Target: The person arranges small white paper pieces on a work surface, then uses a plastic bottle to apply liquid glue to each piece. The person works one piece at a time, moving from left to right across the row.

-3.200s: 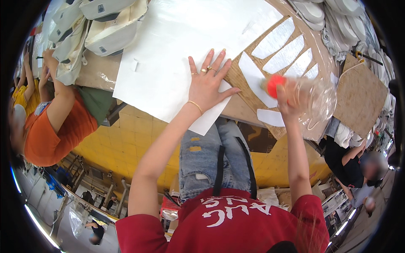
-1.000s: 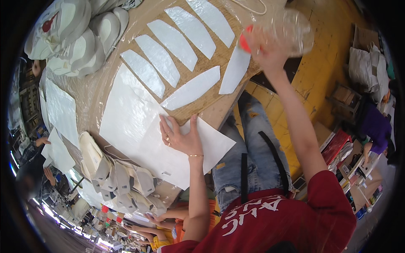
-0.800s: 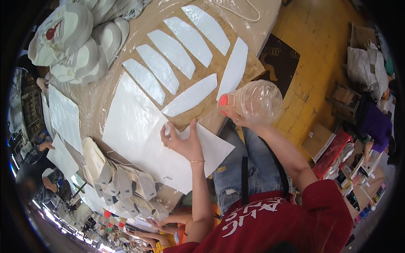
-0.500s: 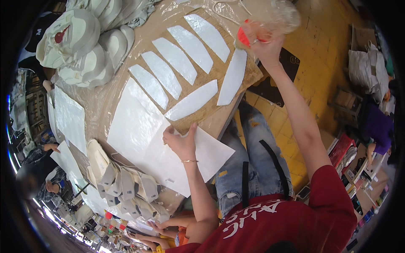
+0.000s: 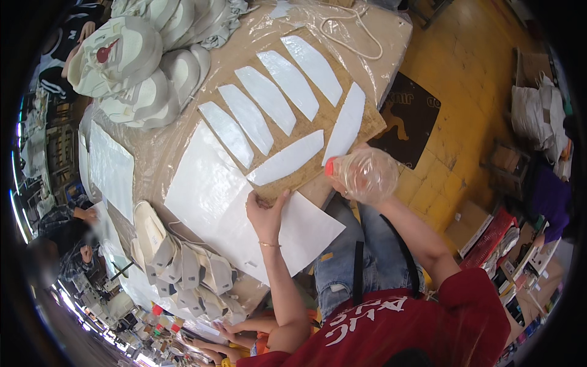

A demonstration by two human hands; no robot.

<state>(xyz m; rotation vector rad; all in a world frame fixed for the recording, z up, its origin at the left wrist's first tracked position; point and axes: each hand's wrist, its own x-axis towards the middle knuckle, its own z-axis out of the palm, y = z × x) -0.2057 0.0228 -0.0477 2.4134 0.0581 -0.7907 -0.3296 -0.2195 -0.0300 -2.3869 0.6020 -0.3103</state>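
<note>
My right hand (image 5: 344, 188) is closed around a clear plastic bottle (image 5: 371, 174) with a red cap (image 5: 330, 166); the bottle hides most of its fingers. It is just off the near right edge of a brown board (image 5: 293, 164). Several white curved-edge strips lie on this board, including a right strip (image 5: 346, 122) close to the bottle and a lower strip (image 5: 287, 158). My left hand (image 5: 266, 215) rests with thumb and fingers apart at the board's near corner, over a white sheet (image 5: 312, 226).
Pale shoes (image 5: 131, 67) are heaped at the table's far left, and shoe uppers (image 5: 177, 260) at the near left. Another white sheet (image 5: 111, 168) lies by the left edge. A cord loop (image 5: 367, 46) lies at the back. Other people are on the left.
My right hand has come down toward me with the bottle, from the far right corner of the board to its near right edge. My left hand stays at the near corner.
</note>
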